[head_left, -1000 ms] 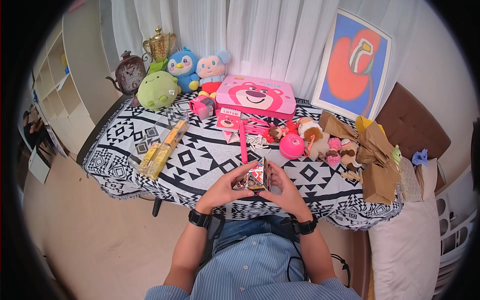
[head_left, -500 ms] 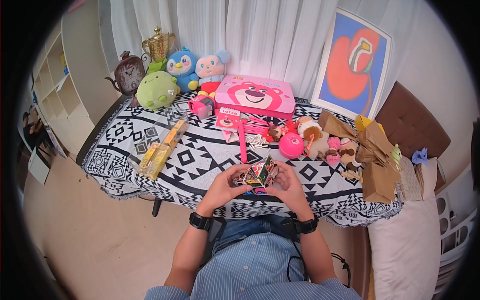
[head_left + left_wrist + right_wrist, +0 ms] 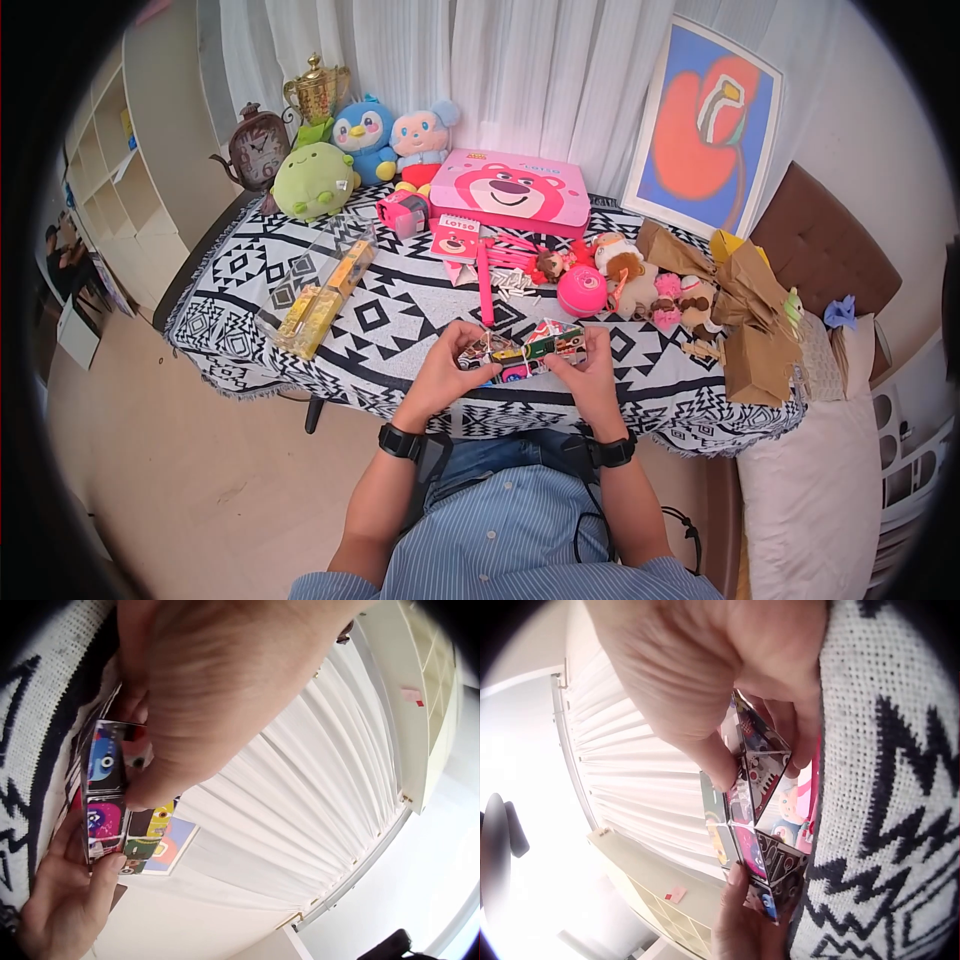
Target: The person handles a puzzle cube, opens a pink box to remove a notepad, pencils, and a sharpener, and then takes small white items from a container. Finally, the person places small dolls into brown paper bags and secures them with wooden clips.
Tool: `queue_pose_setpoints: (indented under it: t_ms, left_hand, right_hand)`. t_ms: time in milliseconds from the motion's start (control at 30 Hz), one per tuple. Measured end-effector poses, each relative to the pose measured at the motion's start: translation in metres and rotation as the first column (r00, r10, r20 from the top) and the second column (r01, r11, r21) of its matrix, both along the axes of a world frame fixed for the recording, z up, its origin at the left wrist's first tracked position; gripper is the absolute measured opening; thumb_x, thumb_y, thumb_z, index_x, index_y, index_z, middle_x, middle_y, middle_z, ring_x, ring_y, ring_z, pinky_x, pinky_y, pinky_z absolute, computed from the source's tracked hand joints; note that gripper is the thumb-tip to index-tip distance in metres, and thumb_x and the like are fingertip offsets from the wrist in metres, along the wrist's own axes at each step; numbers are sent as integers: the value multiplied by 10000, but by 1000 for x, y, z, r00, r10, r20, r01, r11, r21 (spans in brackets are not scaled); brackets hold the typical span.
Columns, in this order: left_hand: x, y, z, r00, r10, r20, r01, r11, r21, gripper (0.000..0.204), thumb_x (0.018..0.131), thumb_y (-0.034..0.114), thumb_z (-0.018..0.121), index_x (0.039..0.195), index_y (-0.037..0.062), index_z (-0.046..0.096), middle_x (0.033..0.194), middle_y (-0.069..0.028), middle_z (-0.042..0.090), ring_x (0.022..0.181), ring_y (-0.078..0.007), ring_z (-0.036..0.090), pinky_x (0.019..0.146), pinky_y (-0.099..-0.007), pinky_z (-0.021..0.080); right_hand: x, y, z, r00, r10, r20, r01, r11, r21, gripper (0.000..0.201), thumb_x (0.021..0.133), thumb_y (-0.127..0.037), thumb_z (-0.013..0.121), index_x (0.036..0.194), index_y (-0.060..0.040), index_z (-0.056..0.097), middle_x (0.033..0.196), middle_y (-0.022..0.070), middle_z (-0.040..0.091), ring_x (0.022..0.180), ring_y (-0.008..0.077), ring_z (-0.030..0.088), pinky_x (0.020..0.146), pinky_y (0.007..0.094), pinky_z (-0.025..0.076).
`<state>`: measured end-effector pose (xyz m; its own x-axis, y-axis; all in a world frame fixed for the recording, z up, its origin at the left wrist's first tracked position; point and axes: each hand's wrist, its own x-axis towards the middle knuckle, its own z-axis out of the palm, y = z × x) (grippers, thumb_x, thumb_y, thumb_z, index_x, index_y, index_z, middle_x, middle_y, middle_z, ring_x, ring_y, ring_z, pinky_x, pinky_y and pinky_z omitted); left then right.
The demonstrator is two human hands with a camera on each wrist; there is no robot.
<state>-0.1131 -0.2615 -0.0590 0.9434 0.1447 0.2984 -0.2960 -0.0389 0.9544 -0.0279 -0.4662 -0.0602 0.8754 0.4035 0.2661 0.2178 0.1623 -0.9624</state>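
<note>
Both hands hold a folding puzzle cube (image 3: 535,352) with shiny, cartoon-printed faces, low over the front of the patterned cloth. It is unfolded into a wide, angular shape. My left hand (image 3: 447,372) grips its left end, thumb on the near face and fingers behind. At the other end, my right hand (image 3: 588,385) pinches it between thumb and fingers. In the right wrist view, triangular facets of the puzzle cube (image 3: 765,780) spread apart with a gap between them. The left wrist view shows square printed panels, partly covered by the left thumb.
A black-and-white cloth (image 3: 400,345) covers the table. Beyond the hands lie a pink stick (image 3: 486,285), a pink ball (image 3: 583,291) and small plush toys. A pink bear box (image 3: 512,195) stands behind; a clear package (image 3: 325,295) lies left, paper bags (image 3: 755,365) right.
The puzzle cube has gone from a compact pointed shape to a wider, flatter one. My right hand has moved right, away from the left hand, and both keep hold.
</note>
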Motion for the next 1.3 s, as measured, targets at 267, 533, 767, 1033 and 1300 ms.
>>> queue_pose_setpoints:
  t_ms: [267,533,767,1033,1300]
  left_hand:
    - [-3,-4,7,997,82,16,-79,990,-119,505,754,-24,724,1187,15,465,1101,-63,572,1021,-126,574,875,-243,457]
    - [0,-4,6,996,80,30,-73,979,-189,505,790,-48,678,1256,24,496,1152,-65,566,1071,-122,554,912,-247,451]
    - [3,-2,2,997,73,0,-72,983,-169,481,883,29,612,1341,40,464,1228,-72,554,1058,-112,554,907,-239,446]
    - [5,0,-2,995,93,-45,-97,991,-97,386,952,151,551,1300,0,483,1174,-90,586,1034,-117,560,875,-245,453]
    - [5,7,-7,1000,13,8,-12,992,-123,537,916,277,602,1341,-6,436,1237,-86,550,1108,-144,535,954,-270,414]
  right_hand:
    - [0,2,-3,992,-2,125,7,999,-39,314,815,-18,705,982,-37,440,935,42,559,867,68,534,749,201,446]
    - [-4,-1,7,1000,5,-13,-5,1000,4,439,869,-98,664,1238,-4,446,1071,63,586,900,76,553,680,205,461]
    - [-7,-1,8,986,145,80,-146,989,10,609,850,-90,673,1368,12,369,1104,88,599,807,97,604,638,220,498]
    - [-5,-3,12,976,198,-93,-205,977,-65,556,833,-42,692,1308,-4,404,994,82,622,775,113,623,598,237,517]
    - [-4,0,13,980,156,-125,-156,988,10,406,863,-52,648,1215,33,464,851,104,635,580,159,623,457,251,492]
